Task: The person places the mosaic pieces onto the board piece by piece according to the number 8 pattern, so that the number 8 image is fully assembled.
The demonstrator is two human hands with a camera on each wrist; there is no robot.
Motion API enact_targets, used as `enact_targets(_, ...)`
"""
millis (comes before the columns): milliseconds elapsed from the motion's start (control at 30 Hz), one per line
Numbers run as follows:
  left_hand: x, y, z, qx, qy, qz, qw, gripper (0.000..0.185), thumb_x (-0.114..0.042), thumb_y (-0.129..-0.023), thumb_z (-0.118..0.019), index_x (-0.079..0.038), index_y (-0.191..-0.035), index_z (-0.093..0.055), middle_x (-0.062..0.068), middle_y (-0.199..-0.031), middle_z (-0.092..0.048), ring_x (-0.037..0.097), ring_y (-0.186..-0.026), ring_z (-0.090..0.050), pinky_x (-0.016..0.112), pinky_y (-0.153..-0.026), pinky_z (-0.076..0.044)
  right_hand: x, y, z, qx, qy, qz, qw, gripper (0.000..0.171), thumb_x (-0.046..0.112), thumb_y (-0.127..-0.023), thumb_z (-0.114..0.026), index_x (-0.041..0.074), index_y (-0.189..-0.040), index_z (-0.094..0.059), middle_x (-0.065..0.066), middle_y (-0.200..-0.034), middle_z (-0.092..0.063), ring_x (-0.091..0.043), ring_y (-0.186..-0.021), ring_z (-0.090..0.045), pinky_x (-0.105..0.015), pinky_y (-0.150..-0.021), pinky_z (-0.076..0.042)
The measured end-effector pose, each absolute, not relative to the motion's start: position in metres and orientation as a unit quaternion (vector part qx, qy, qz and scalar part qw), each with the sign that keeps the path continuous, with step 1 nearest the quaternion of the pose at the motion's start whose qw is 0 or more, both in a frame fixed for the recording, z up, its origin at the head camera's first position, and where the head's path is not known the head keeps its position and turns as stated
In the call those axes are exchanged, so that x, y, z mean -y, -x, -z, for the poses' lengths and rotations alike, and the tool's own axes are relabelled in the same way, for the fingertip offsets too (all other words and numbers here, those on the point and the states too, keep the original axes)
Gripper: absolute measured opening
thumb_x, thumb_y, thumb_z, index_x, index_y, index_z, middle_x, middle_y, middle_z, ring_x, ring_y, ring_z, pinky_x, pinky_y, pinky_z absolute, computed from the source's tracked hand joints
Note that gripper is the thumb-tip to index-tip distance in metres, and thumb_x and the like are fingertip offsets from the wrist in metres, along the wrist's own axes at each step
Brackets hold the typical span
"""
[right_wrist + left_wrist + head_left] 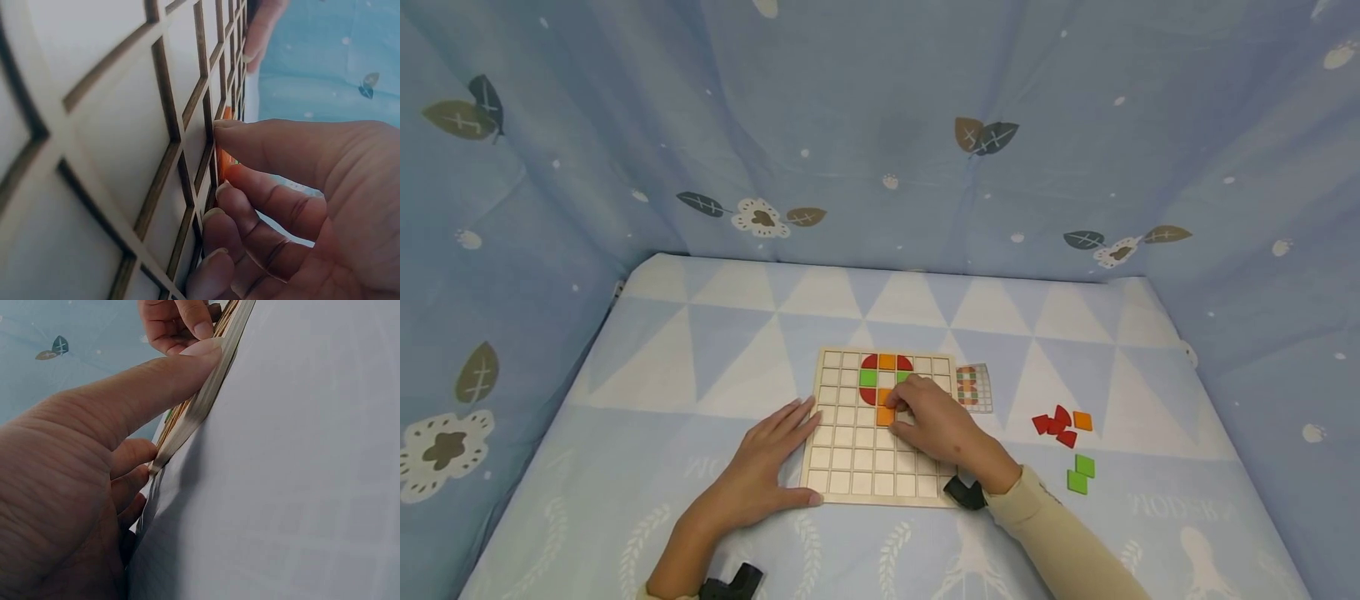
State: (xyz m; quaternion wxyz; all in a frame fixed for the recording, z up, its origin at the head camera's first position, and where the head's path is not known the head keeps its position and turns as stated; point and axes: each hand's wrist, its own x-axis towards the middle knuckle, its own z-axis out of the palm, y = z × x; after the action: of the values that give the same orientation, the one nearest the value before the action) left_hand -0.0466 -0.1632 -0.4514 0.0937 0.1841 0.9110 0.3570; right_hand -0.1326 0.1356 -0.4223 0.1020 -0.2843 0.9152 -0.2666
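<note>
While the right hand [942,429] lies over the middle of the wooden grid board [850,450], its curled fingertips [220,132] press on an orange square tile [886,414] seated in a cell just below the coloured cluster; whether the tile is pinched or only pushed cannot be told. Left hand [760,479] lies flat, fingers straight, along the board's left edge, thumb [169,375] against the near rim, holding nothing.

Board: pale wood, shallow square cells divided by thin raised ribs, flat on a light blue cloth with white triangles [700,333]. Tiles seated near the top centre: red quarter-round pieces, orange squares, green squares; the right hand hides part of the cluster, so no count.

Just beside the board's right edge lies a small printed pattern card [974,387]. Farther right, apart from the board, loose tiles: a touching heap of red pieces [1055,426], about four; one orange square [1082,421]; two green squares [1081,474].

Blue leaf-print fabric [880,125] walls the surface on three sides.
</note>
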Motion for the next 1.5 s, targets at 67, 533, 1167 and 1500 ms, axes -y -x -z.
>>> enact_targets(67, 0.163, 0.047, 0.451, -0.911, -0.183, -0.358, 0.096, 0.110, -0.047, -0.075, -0.092, -0.014, -0.164, -0.036, 0.001, -0.174, -0.019, 0.032, -0.159, -0.015, 0.065, -0.118, -0.016, -0.136, 0.132, 0.422, -0.915, 0.280, 0.269, 0.107, 0.020, 0.014, -0.092, -0.080, 0.013, -0.109, -0.070, 0.004, -0.104, -0.060, -0.011, -0.092, -0.055, -0.032, -0.084, -0.051)
enact_targets(533, 0.163, 0.046, 0.451, -0.912, -0.183, -0.355, 0.091, 0.109, -0.052, -0.076, -0.090, -0.015, -0.164, -0.037, 0.000, -0.174, -0.021, 0.032, -0.158, -0.016, 0.065, -0.118, -0.017, -0.139, 0.131, 0.422, -0.906, 0.264, 0.314, 0.106, 0.017, 0.013, -0.094, -0.078, 0.011, -0.108, -0.070, 0.003, -0.104, -0.061, -0.013, -0.091, -0.056, -0.032, -0.082, -0.051)
enact_targets(1167, 0.163, 0.045, 0.452, -0.912, -0.185, -0.357, 0.083, 0.109, -0.049, -0.075, -0.091, -0.014, -0.163, -0.038, 0.001, -0.173, -0.023, 0.032, -0.158, -0.018, 0.064, -0.117, -0.018, -0.237, 0.127, 0.408, -0.928, 0.152, 0.338, 0.031, 0.014, 0.011, -0.097, -0.074, 0.005, -0.109, -0.071, 0.003, -0.097, -0.063, -0.013, -0.085, -0.059, -0.035, -0.076, -0.053)
enact_targets(1500, 0.163, 0.045, 0.453, -0.912, -0.179, -0.357, 0.088, 0.112, -0.047, -0.072, -0.093, -0.014, -0.164, -0.037, 0.000, -0.173, -0.021, 0.031, -0.158, -0.016, 0.063, -0.118, -0.016, -0.297, 0.118, 0.400, -0.958, 0.057, 0.274, 0.058, 0.024, 0.016, -0.099, -0.071, -0.004, -0.113, -0.069, -0.008, -0.098, -0.066, -0.022, -0.083, -0.060, -0.043, -0.074, -0.052)
